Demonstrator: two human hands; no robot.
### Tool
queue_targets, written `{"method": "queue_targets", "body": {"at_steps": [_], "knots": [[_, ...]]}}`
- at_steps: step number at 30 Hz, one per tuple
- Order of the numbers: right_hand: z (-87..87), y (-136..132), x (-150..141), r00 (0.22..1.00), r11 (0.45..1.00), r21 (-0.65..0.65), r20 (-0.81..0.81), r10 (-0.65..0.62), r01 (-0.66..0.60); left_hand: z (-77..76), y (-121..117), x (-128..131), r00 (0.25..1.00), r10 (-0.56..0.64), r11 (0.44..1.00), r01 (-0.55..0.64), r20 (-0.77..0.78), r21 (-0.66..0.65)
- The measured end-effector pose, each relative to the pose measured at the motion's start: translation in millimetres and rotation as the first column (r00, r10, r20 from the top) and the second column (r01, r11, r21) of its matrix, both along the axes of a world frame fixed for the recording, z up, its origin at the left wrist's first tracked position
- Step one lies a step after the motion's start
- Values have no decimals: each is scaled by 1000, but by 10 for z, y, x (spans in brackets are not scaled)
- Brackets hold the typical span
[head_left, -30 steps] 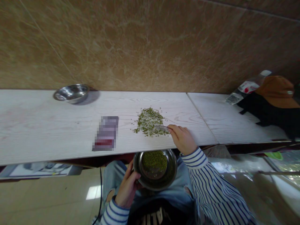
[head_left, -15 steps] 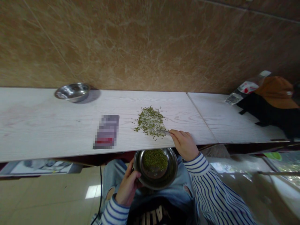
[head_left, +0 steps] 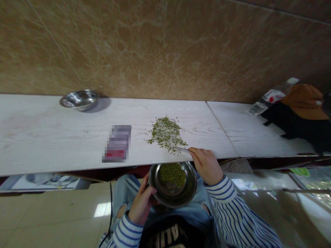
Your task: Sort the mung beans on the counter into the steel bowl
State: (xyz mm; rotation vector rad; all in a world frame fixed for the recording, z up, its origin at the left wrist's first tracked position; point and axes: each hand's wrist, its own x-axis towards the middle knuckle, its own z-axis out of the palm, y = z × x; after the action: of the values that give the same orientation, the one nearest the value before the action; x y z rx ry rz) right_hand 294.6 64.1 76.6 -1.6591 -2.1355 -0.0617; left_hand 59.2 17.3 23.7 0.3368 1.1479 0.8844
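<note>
1. Head view, writing: pale capitals on the person's dark shirt (head_left: pixel 165 237) partly read "ALI", the rest cut off. The bottle (head_left: pixel 271 96) lying tilted at the right has a white label with red marks, too small to read. A flat rectangular item (head_left: pixel 117 143) is pixelated beyond reading.
2. Right hand (head_left: pixel 207 164): thumb and fingers pinch a thin metal utensil (head_left: pixel 181 149), its tip at the near edge of the scattered green beans (head_left: pixel 165 132).
3. Left hand (head_left: pixel 142 204): thumb over the rim, fingers curled around the outside, gripping a steel bowl (head_left: pixel 190 193) above the lap, just at the table's front edge. More green beans lie inside.
4. Surface: white wood-grain table (head_left: pixel 46 137) with a seam right of the beans; a second steel bowl (head_left: pixel 85 107) stands near the wall.
5. Room: brown marbled wall (head_left: pixel 155 44), pale tiled floor (head_left: pixel 62 210); a brown cap (head_left: pixel 306 100) sits on black cloth (head_left: pixel 300 127).
</note>
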Motion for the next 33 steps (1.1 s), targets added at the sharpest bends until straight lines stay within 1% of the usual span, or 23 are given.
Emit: {"method": "queue_targets", "body": {"at_steps": [4,9,15,21,25,28,33], "knots": [[-29,-58,-7,1000,1000,-1,0,20,-20,-11,3,-6,1000,-6,1000,6,10,-12],[-11,-94,57,999,998,49,-12,-45,46,-25,9,-10,1000,-8,1000,8,-9,-8],[-11,-145,69,1000,999,35,3,-25,25,-13,1,13,1000,-10,1000,10,-2,0],[-10,-163,111,998,996,55,2,-71,70,4,-15,4,1000,-3,1000,3,1,7],[0,-189,90,1000,1000,18,13,-26,25,-3,-13,3,1000,19,1000,-19,3,-1],[3,-228,61,1000,1000,18,-2,-3,3,-3,-17,5,1000,24,1000,-24,0,-4],[-8,-215,44,999,999,30,1,-37,37,22,-27,17,1000,4,1000,-4,3,4]]}}
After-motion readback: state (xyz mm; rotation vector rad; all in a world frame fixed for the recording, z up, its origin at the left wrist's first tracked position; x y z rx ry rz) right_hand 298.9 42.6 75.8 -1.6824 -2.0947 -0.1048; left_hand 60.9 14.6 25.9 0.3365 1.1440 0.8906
